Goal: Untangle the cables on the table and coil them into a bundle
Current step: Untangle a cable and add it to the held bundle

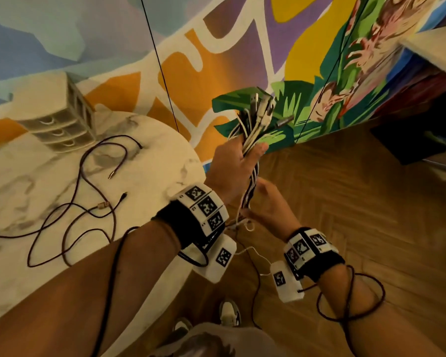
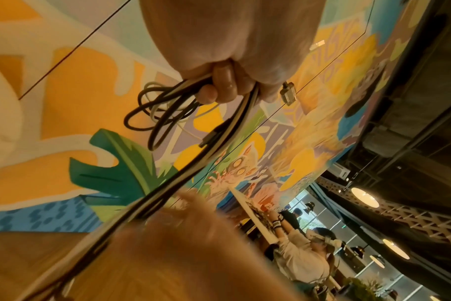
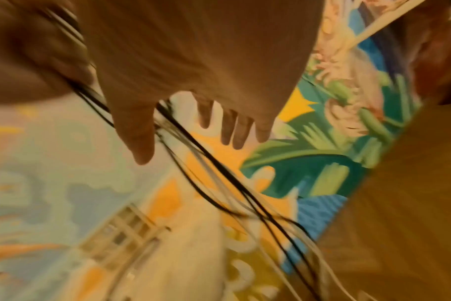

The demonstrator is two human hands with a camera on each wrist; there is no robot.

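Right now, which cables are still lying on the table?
The dark cables, sprawled loose on the marble table; the black-and-white cables are gripped in the left hand.

A bright mural of leaves and abstract shapes covers the wall above herringbone wood flooring; a white drawer organizer sits on the marble tabletop.

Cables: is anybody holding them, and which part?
Yes. The left hand grips the bunch of cables just below the plug ends. The right hand is on the strands lower down, fingers straight; whether it grips them cannot be told.
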